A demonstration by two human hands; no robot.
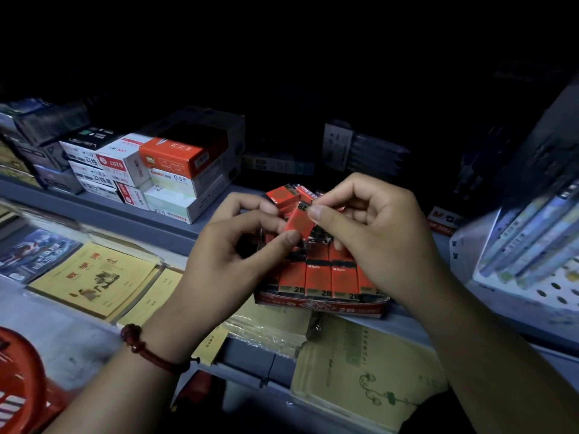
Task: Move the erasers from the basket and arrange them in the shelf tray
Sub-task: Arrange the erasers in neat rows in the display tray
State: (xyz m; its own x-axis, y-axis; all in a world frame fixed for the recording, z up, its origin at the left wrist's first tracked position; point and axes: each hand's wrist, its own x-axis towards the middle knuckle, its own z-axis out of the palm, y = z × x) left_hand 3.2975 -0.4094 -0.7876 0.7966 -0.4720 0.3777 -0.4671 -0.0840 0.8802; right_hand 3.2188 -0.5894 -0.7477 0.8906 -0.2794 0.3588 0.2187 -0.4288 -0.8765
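A red 2B eraser is held above the shelf tray. My left hand pinches its lower end and also holds further red erasers behind its fingers. My right hand pinches the eraser's upper end between thumb and forefinger. The red cardboard tray sits on the grey shelf, and a row of several red and black erasers stands in its front. The red basket shows at the bottom left corner.
Stacked white and orange stationery boxes stand on the shelf to the left. Yellow exercise books lie on the lower shelf, with more below the tray. Hanging packets crowd the right side.
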